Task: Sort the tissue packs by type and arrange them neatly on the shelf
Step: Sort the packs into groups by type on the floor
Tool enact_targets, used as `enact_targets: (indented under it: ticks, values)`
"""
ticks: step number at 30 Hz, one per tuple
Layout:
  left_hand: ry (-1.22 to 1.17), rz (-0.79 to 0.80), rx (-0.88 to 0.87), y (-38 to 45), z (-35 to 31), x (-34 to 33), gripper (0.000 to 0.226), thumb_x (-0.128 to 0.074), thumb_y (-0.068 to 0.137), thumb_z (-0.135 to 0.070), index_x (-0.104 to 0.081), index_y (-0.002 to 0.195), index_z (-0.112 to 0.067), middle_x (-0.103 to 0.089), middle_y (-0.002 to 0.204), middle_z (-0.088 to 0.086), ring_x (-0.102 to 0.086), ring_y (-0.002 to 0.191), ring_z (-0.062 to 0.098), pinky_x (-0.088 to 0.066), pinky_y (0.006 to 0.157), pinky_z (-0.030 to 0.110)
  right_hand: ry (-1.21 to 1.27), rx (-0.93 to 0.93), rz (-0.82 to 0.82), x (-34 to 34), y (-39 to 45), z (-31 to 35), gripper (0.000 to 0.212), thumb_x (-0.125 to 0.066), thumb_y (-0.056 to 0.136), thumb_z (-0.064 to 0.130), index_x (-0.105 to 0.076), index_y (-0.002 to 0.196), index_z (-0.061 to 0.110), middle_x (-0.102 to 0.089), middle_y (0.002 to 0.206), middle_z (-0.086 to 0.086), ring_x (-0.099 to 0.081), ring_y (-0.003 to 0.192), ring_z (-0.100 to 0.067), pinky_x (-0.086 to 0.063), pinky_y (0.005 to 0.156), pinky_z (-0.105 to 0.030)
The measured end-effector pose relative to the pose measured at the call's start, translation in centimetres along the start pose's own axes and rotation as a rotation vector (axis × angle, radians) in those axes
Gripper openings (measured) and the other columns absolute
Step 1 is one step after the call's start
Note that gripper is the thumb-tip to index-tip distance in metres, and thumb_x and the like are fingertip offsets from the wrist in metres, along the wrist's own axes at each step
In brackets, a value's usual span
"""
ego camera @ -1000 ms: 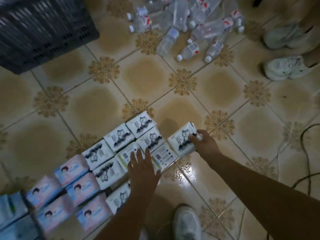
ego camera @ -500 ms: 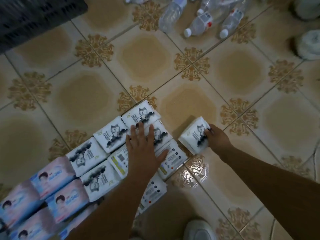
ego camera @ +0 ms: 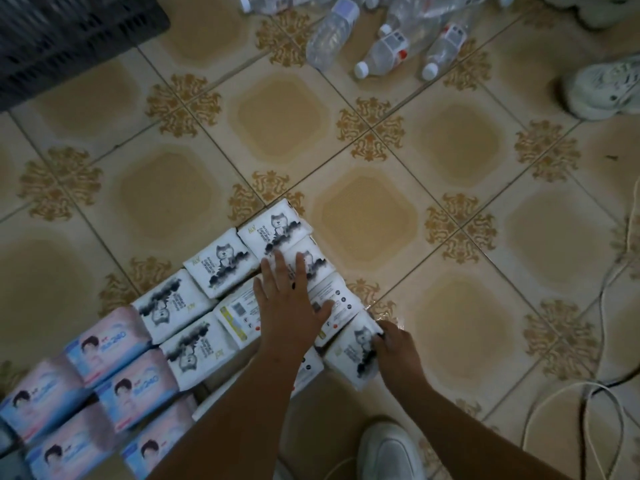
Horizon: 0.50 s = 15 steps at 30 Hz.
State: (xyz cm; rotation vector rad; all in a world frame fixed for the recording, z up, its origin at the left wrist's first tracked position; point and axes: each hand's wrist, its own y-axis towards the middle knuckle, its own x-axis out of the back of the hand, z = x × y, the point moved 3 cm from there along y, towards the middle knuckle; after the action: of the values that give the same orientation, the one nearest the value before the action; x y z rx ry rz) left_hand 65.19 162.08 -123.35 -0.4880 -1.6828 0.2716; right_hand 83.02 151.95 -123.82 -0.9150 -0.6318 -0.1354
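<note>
My left hand (ego camera: pixel 289 303) lies flat with its fingers spread on the white tissue packs (ego camera: pixel 221 261), which sit in rows on the tiled floor (ego camera: pixel 363 199), pressing them so the block keeps its shape. My right hand (ego camera: pixel 394 344) has its fingers curled over the edge of one more white pack (ego camera: pixel 353 355), which touches the near end of the white rows at the block's right side. The pink and blue packs (ego camera: pixel 114 344) lie grouped to the left of the white ones, touching them.

I judge these packs light and soft: film-wrapped tissue that dents under a thumb and slides easily on glazed tile. The wrap looks slick, so I would take each pack across its short ends, fingers on one side and thumb on the other, rather than pinch a loose corner of film. Pushed from one edge, a pack would likely skew or nudge its neighbours out of line.

No shelf is in view here.
</note>
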Motion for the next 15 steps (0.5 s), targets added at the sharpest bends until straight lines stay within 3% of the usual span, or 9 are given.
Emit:
enact_targets:
  ticks: [2,3,4,6,8,12,14,15]
  values:
    - [0.018,0.049,-0.006,0.0,0.1,0.5,0.101,-0.037,0.089,-0.075,0.015,0.156,-0.021,0.023,0.161,0.018,0.017,0.149,0.041,-0.005,0.121,0.058,0.065,-0.070,0.006,-1.3,-0.7,0.6,0.023,-0.044,0.101,0.017,-0.056,0.120,0.014,-0.062,0.110,-0.008,-0.060,0.081,-0.006,-0.043,0.056,-0.004]
    - [0.025,0.072,-0.017,-0.2,0.2,0.9,0.101,-0.037,0.089,-0.074,0.017,0.156,-0.022,0.023,0.162,0.018,0.017,0.150,0.039,-0.004,0.121,0.058,0.074,-0.104,0.011,-1.6,-1.2,1.0,0.029,-0.042,0.103,0.022,-0.051,0.129,0.013,-0.058,0.119,-0.012,-0.062,0.087,-0.011,-0.050,0.064,-0.009]
    - [0.023,0.094,-0.026,-0.6,0.3,1.6,0.099,-0.037,0.090,-0.073,0.018,0.156,-0.023,0.021,0.162,0.017,0.015,0.150,0.038,-0.003,0.121,0.058,0.053,-0.141,0.002,-1.5,-1.8,1.4,0.037,-0.040,0.103,0.029,-0.043,0.137,0.013,-0.051,0.129,-0.016,-0.062,0.099,-0.021,-0.056,0.078,-0.023]
    - [0.028,0.142,-0.028,-2.1,0.6,4.0,0.095,-0.035,0.092,-0.071,0.016,0.156,-0.023,0.015,0.164,0.015,0.011,0.152,0.035,-0.002,0.121,0.057,-0.073,-0.205,-0.027,0.2,-3.7,3.1,0.052,-0.036,0.103,0.037,-0.029,0.148,0.012,-0.034,0.147,-0.020,-0.047,0.126,-0.039,-0.047,0.101,-0.045]
    - [0.056,0.155,-0.030,-5.0,0.7,8.0,0.094,-0.034,0.093,-0.070,0.015,0.157,-0.022,0.014,0.164,0.015,0.012,0.151,0.036,-0.002,0.121,0.056,-0.188,-0.175,-0.024,3.4,-6.9,6.5,0.058,-0.034,0.104,0.037,-0.021,0.153,0.010,-0.019,0.158,-0.018,-0.028,0.141,-0.040,-0.032,0.112,-0.046]
    - [-0.001,0.181,0.060,-10.0,1.3,21.2,0.094,-0.037,0.094,-0.069,0.014,0.157,-0.021,0.011,0.165,0.013,0.010,0.152,0.035,-0.003,0.122,0.054,-0.308,-0.009,-0.025,11.7,-13.6,17.8,0.062,-0.032,0.104,0.041,-0.015,0.155,0.008,-0.013,0.162,-0.015,-0.020,0.146,-0.036,-0.027,0.114,-0.043]
    - [-0.098,0.137,0.103,-13.4,1.3,30.5,0.092,-0.037,0.094,-0.067,0.014,0.157,-0.022,0.009,0.166,0.011,0.008,0.152,0.034,-0.006,0.122,0.052,-0.336,0.125,-0.064,16.6,-18.2,25.4,0.064,-0.030,0.103,0.045,-0.018,0.154,0.008,-0.020,0.160,-0.016,-0.027,0.143,-0.036,-0.032,0.112,-0.043]
    - [-0.098,0.099,0.129,-16.3,2.0,38.8,0.091,-0.037,0.095,-0.066,0.012,0.157,-0.022,0.007,0.166,0.010,0.005,0.153,0.033,-0.009,0.123,0.050,-0.376,0.251,-0.064,20.3,-22.9,32.5,0.064,-0.031,0.103,0.045,-0.020,0.154,0.008,-0.024,0.158,-0.017,-0.030,0.142,-0.036,-0.034,0.111,-0.043]
